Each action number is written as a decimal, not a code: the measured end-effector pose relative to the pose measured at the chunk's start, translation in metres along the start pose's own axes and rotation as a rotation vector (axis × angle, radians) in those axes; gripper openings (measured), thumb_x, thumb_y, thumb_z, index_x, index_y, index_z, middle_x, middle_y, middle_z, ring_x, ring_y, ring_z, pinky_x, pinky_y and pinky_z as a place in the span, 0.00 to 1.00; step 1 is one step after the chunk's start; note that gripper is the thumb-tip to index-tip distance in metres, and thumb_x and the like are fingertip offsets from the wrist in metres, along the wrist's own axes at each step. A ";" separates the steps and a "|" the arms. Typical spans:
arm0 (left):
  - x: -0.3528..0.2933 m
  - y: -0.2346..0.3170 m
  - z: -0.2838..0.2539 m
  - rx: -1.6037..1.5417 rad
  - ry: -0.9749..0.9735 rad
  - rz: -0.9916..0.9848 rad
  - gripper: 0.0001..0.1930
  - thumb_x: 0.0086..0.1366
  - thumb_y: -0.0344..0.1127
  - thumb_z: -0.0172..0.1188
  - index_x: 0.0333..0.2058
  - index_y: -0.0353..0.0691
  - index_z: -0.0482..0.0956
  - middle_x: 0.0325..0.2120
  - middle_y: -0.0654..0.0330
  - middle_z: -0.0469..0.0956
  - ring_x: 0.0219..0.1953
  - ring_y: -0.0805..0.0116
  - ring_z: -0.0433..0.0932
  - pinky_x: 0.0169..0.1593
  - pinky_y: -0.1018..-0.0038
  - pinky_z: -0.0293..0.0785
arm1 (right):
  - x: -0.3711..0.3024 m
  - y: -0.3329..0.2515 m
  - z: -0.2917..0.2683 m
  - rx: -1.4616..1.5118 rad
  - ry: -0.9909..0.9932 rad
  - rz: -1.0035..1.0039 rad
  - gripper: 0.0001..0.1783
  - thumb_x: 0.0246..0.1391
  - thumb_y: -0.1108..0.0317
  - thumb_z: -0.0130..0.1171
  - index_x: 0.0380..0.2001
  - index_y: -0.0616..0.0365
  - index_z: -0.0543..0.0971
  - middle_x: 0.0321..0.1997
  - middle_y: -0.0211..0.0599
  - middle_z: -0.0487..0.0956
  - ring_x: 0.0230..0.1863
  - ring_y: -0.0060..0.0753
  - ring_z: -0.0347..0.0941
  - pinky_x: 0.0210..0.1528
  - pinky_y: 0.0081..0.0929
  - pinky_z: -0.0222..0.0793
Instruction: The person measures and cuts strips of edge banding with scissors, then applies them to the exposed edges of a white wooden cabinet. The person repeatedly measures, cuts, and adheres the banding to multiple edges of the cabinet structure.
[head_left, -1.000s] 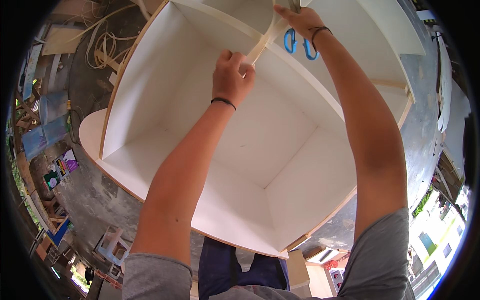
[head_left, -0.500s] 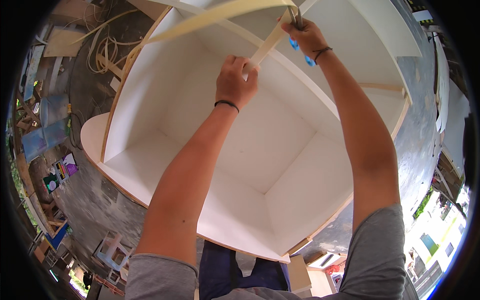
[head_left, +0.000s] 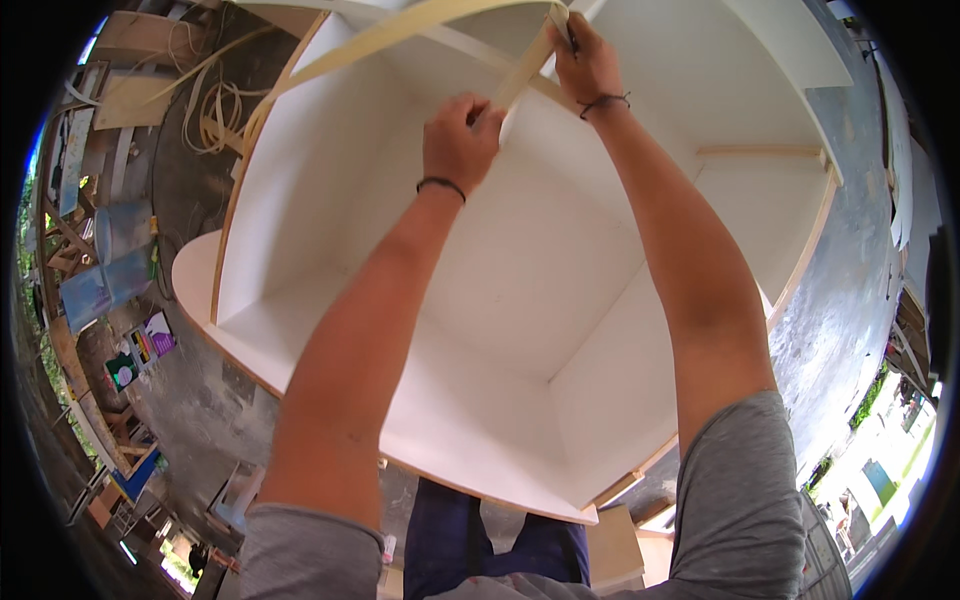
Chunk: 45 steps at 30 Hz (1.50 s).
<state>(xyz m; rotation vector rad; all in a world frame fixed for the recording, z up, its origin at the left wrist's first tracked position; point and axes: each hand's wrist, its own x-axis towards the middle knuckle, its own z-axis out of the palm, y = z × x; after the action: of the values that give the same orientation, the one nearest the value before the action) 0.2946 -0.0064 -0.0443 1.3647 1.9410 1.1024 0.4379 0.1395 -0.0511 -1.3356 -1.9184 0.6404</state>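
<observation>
while both hands [head_left: 462,142] [head_left: 586,66] grip the pale strip [head_left: 370,42], it now arcs leftward.

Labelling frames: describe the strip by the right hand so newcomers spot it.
Find the big white open cabinet, then the right hand near the top of view. The strip is the band arching leftward from that hand, over the cabinet's side. Its yellowish cream tint and free curve set it apart from the white divider below.
</observation>
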 end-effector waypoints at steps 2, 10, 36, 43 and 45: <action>0.012 0.003 -0.003 -0.209 -0.141 -0.227 0.11 0.56 0.39 0.66 0.32 0.37 0.79 0.30 0.57 0.80 0.31 0.66 0.78 0.38 0.69 0.74 | 0.002 0.013 0.006 -0.080 0.117 -0.188 0.08 0.61 0.64 0.50 0.38 0.56 0.73 0.25 0.51 0.78 0.26 0.58 0.75 0.30 0.48 0.70; 0.046 0.029 0.014 -0.034 -0.085 -0.315 0.15 0.56 0.43 0.66 0.31 0.36 0.78 0.30 0.56 0.80 0.33 0.63 0.78 0.38 0.68 0.74 | 0.002 -0.001 0.010 -0.113 0.063 -0.139 0.07 0.59 0.64 0.53 0.39 0.50 0.74 0.32 0.47 0.80 0.33 0.58 0.76 0.32 0.46 0.72; 0.029 0.029 0.025 0.193 0.081 -0.097 0.12 0.57 0.42 0.61 0.30 0.42 0.71 0.33 0.61 0.71 0.34 0.61 0.74 0.37 0.63 0.72 | -0.093 -0.090 -0.193 0.934 -0.538 0.736 0.22 0.67 0.51 0.43 0.45 0.59 0.75 0.24 0.24 0.72 0.22 0.15 0.66 0.23 0.14 0.61; 0.032 0.038 0.029 0.162 0.011 -0.149 0.11 0.58 0.42 0.60 0.32 0.44 0.70 0.34 0.62 0.69 0.34 0.61 0.73 0.37 0.63 0.73 | -0.401 -0.159 -0.223 1.016 -1.492 1.749 0.23 0.68 0.49 0.42 0.49 0.56 0.74 0.34 0.28 0.76 0.40 0.19 0.78 0.26 0.18 0.68; 0.031 0.038 0.027 0.174 0.024 -0.139 0.11 0.59 0.42 0.60 0.32 0.44 0.70 0.34 0.61 0.69 0.34 0.60 0.74 0.37 0.63 0.74 | -0.445 -0.188 -0.245 1.070 -1.553 1.879 0.29 0.62 0.49 0.53 0.59 0.55 0.67 0.46 0.37 0.77 0.50 0.28 0.75 0.40 0.26 0.72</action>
<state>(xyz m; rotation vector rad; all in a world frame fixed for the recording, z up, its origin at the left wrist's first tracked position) 0.3244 0.0374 -0.0257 1.2861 2.1562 0.9074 0.6153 -0.3421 0.1219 -1.3940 0.2971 3.4803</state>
